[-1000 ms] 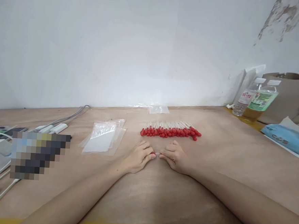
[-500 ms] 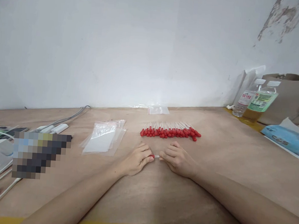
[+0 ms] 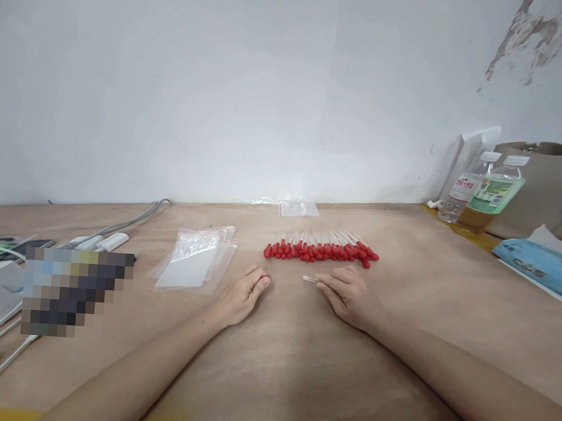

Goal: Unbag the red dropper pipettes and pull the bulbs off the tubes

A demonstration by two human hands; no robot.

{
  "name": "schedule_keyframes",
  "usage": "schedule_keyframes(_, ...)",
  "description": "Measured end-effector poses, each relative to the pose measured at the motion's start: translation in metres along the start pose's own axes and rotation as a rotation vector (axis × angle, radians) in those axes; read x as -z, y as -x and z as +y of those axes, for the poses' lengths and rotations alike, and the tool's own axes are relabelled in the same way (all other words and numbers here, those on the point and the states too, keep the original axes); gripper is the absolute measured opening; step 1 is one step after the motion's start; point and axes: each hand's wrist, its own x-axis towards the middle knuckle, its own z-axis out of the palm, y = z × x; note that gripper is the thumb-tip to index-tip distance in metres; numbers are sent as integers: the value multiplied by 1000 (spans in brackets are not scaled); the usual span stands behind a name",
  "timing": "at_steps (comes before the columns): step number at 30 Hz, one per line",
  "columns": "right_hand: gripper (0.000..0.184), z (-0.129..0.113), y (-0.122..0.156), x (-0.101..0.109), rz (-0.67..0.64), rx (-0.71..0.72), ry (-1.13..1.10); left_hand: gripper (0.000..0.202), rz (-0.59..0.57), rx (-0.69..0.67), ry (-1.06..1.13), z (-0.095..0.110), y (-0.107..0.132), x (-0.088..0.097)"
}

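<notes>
Currently, the left hand (image 3: 240,297) and the right hand (image 3: 347,295) rest low over the tabletop (image 3: 288,378), apart from each other, with bare surface between them. The left fingers are curled in, thumb pressed against the forefinger, pinching a red piece (image 3: 266,278); only a sliver of it shows at the fingertips, so its full shape cannot be told. The right fingers are pressed together on one end of a thin clear tube (image 3: 309,278), which lies nearly level and pokes out toward the left hand without reaching it.

Just beyond the hands lies a long row of red-tipped sticks (image 3: 319,250), packed side by side, their red ends facing the person and their pale stems pointing toward the wall (image 3: 222,91). One red end at the right of the row sits a little nearer than its neighbours.

To the left of the row, well apart from it, several clear plastic bags (image 3: 188,268) overlap in a loose, fanned pile. One more small bag (image 3: 300,209) lies at the foot of the wall, behind the row. Far right stand two bottles with white caps, one with a green label (image 3: 494,194) and one clear (image 3: 461,194), near a blue packet (image 3: 537,262). On the far left, a grey cable (image 3: 141,215) runs past white adapters (image 3: 114,242).
</notes>
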Motion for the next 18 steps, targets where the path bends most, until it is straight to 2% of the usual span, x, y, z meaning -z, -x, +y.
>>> schedule_keyframes(3,30,0,0,-9,-49,-114,-5,25,145,117,-40,-9,-3,0)
schedule_keyframes(5,33,-1,-2,-14,-73,-140,-20,20,215,136,-79,-17,-6,0)
schedule_keyframes(10,19,-8,-13,-14,-37,-99,21,31,348,113,-148,-34,-15,1)
schedule_keyframes(14,21,-13,-27,-14,-90,10,138,22,347,93,-139,-38,-16,-1)
schedule_keyframes(18,21,-14,-35,-22,-125,10,133,16,278,99,-140,-35,-11,0)
